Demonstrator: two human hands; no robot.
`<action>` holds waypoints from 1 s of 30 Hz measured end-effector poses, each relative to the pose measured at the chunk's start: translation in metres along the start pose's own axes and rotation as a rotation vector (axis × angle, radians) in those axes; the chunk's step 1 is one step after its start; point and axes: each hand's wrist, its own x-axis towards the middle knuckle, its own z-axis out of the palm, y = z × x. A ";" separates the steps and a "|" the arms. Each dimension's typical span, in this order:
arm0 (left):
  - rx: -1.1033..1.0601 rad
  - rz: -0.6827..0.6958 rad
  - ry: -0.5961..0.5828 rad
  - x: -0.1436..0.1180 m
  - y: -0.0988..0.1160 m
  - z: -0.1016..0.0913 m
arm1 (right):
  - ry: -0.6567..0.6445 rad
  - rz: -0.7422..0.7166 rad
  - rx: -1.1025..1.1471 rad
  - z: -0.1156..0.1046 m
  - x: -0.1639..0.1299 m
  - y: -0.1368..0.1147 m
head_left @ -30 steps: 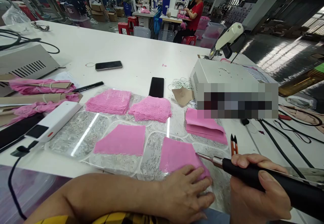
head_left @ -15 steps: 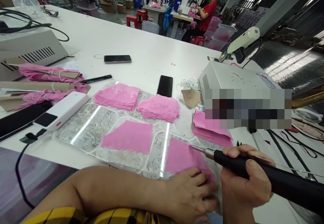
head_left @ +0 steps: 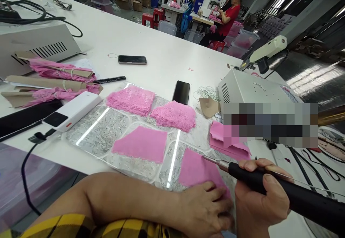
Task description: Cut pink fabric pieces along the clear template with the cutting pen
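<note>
Right hand (head_left: 258, 198) wrapped around a black-handled tool (head_left: 283, 189), thumb along the top; the metal tip (head_left: 208, 159) rests at the upper right edge of a pink fabric piece (head_left: 195, 169). Left hand (head_left: 205, 209) lies flat with fingers spread narrow, pressing the near corner of that same piece, holding nothing else. The piece lies on a clear, scarred cutting board (head_left: 91, 130) at the near table edge.

Compared with a second ago: the tool tip sits slightly further left along the fabric edge, the right hand has drawn closer to the left, and the left fingers stay pinned on the corner.

Second pink piece (head_left: 141, 144) lies to the left on the board, apart. Two lace stacks (head_left: 132, 99) (head_left: 174, 115) sit behind; a folded pink pile (head_left: 229, 144) lies just beside a grey machine box (head_left: 250, 91). Black phone (head_left: 181, 92) behind the lace.
</note>
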 end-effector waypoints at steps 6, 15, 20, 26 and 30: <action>-0.037 0.004 -0.019 0.000 -0.001 0.001 | -0.072 -0.031 -0.008 0.016 -0.006 0.001; -0.057 0.010 0.060 -0.002 0.000 0.014 | -0.090 -0.019 -0.044 0.018 -0.005 0.006; -0.046 0.020 0.097 -0.002 0.000 0.019 | -0.116 -0.009 -0.017 0.018 -0.008 0.004; -0.059 0.019 0.055 0.001 0.001 0.018 | -0.226 0.047 0.017 0.020 -0.017 0.002; -0.041 0.027 0.033 0.003 0.000 0.019 | -0.255 0.093 0.012 0.022 -0.021 0.003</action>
